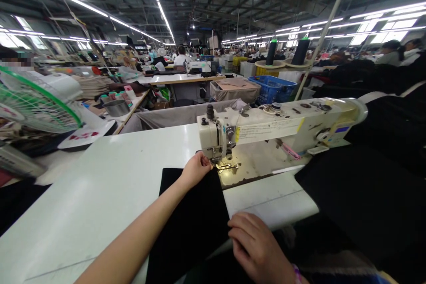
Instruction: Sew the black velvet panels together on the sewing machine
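Observation:
A black fabric panel (196,226) lies on the white sewing table, its far right corner beside the presser foot of a sewing machine (266,128). My left hand (197,169) is over the panel's far edge, just left of the needle area. Its fingertips are pinched together, and what is between them is too small to make out. Lower down, my right hand (254,246) is at the panel's right edge with curled fingers closed on the cloth. The machine's lamp lights the metal needle plate (228,166).
A dark cloth heap (366,195) fills the right side. On the left stands a green-rimmed fan (36,102). Pink snips (289,150) rest on the machine bed. Beyond are a blue crate (271,88), thread cones (301,51) and people at other stations.

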{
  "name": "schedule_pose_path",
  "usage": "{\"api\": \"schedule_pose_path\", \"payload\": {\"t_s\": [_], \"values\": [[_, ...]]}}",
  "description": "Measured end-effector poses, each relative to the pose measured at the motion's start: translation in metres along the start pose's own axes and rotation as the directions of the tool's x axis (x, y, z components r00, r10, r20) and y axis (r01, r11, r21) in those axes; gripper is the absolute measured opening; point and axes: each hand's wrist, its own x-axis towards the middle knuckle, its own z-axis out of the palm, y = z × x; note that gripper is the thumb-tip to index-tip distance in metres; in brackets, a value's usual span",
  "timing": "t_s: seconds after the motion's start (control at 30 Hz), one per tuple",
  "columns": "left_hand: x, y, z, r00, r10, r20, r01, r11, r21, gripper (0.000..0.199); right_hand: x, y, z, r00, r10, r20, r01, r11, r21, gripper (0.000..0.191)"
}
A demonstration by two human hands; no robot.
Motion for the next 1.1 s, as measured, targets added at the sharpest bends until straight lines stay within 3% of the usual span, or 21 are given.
{"api": "schedule_pose_path", "payload": {"t_s": [0.33, 0.47, 0.53, 0.57, 0.63, 0.7, 0.73, 0.87, 1.1], "values": [[0.001, 0.008, -0.004, 0.999, 0.036, -0.007, -0.034, 0.985, 0.17, 0.012, 0.002, 0.003, -0.001, 0.999, -0.002, 0.053, 0.003, 1.0, -0.01, 0.029], [-0.038, 0.031, -0.007, 0.988, 0.118, -0.104, -0.083, 0.952, 0.295, 0.015, 0.002, 0.002, -0.006, 0.996, 0.006, 0.094, -0.005, 1.0, -0.007, 0.033], [-0.076, 0.04, -0.006, 0.98, 0.197, -0.024, -0.178, 0.927, 0.33, 0.008, 0.003, 0.001, -0.008, 0.996, 0.003, 0.094, -0.003, 1.0, 0.0, 0.033], [-0.096, 0.043, -0.005, 0.957, 0.274, 0.1, -0.292, 0.899, 0.327, 0.001, 0.005, 0.001, -0.009, 0.996, 0.004, 0.092, -0.005, 1.0, 0.004, 0.032], [-0.132, 0.04, -0.004, 0.841, 0.436, 0.32, -0.515, 0.825, 0.231, 0.012, 0.008, 0.001, -0.01, 0.995, 0.008, 0.095, -0.009, 1.0, 0.016, 0.031], [-0.154, 0.03, -0.004, 0.732, 0.548, 0.406, -0.656, 0.727, 0.202, 0.029, 0.013, 0.003, -0.01, 0.994, 0.017, 0.107, -0.02, 0.999, 0.028, 0.03], [-0.159, 0.024, -0.005, 0.7, 0.574, 0.424, -0.695, 0.684, 0.221, 0.04, 0.016, 0.004, -0.009, 0.994, 0.025, 0.11, -0.028, 0.999, 0.03, 0.029], [-0.144, 0.006, -0.013, 0.657, 0.588, 0.471, -0.744, 0.606, 0.281, 0.052, 0.028, 0.014, -0.003, 0.992, 0.057, 0.115, -0.059, 0.998, 0.014, 0.029], [-0.101, 0.001, -0.021, 0.681, 0.61, 0.405, -0.728, 0.626, 0.279, 0.038, 0.054, 0.038, 0.005, 0.979, 0.112, 0.171, -0.092, 0.989, -0.119, 0.026]]}}
